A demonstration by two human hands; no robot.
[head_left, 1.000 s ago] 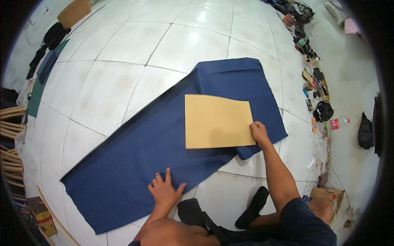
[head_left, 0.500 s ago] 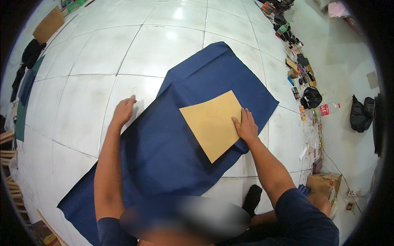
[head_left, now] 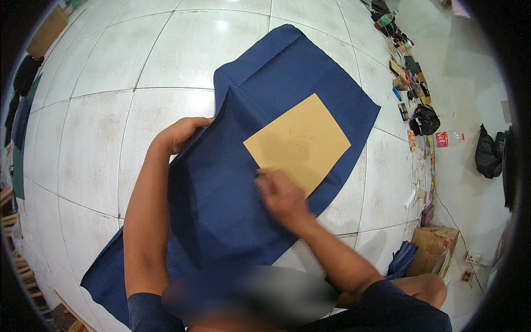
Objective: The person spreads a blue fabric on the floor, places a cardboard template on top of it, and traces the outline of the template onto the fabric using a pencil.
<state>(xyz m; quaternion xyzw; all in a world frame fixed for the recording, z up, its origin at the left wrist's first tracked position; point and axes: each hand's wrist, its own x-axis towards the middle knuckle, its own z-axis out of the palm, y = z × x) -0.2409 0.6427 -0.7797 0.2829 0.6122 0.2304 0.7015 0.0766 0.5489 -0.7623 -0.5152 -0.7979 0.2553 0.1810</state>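
The long navy-blue cloth [head_left: 221,188] looks matt and softly woven, creased along its folded edge. The tan rectangular paper sheet [head_left: 298,143] on it is smooth, flat and dull. The white floor tiles [head_left: 94,138] shine glossy, reflecting lamplight.

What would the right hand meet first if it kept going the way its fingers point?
Likely the tan card: the right hand lies on the blue cloth, fingers aimed up-left along the card's near edge, though motion blur hides contact.

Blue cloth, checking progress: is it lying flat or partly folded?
Partly folded: the left hand turns the blue cloth edge inward; the rest lies spread.
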